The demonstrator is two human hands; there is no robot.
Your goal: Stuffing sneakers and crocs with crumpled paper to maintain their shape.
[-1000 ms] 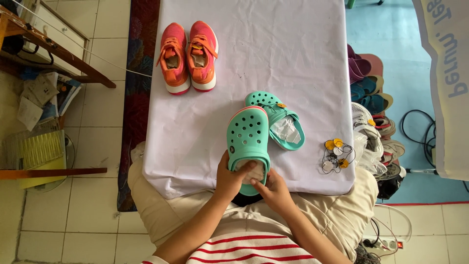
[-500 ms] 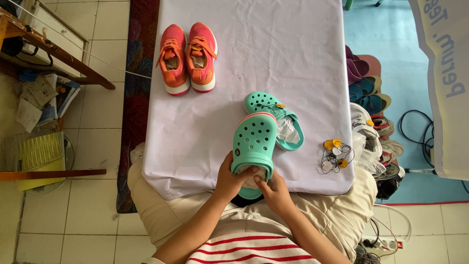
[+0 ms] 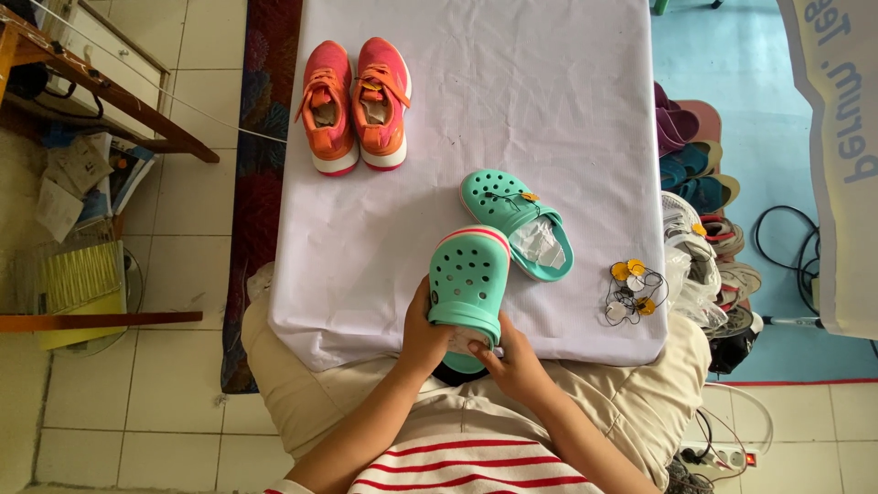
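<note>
- Two hands at the near edge of the table (image 3: pixel 384 274), which is draped in a white cloth.
- Left hand (image 3: pixel 422 337): closed around the left side of the heel end of a teal clog (image 3: pixel 468 279), gripping it.
- Right hand (image 3: pixel 514 361): fingers curled at the clog's opening, where white stuffing paper shows; grip partly hidden.
- Held clog: toe pointing to the far edge, perforated upper facing up, with a red and white band at the toe.
- Second teal clog (image 3: pixel 521 222): lies just beyond and right of the held one, stuffed with white paper.
- Pair of orange-pink sneakers (image 3: pixel 357 102): side by side near the far left corner.
- Cluster of yellow charms on black cords (image 3: pixel 631 291): near the right edge.
- Floor right of the table: heap of assorted shoes (image 3: pixel 700 210).
</note>
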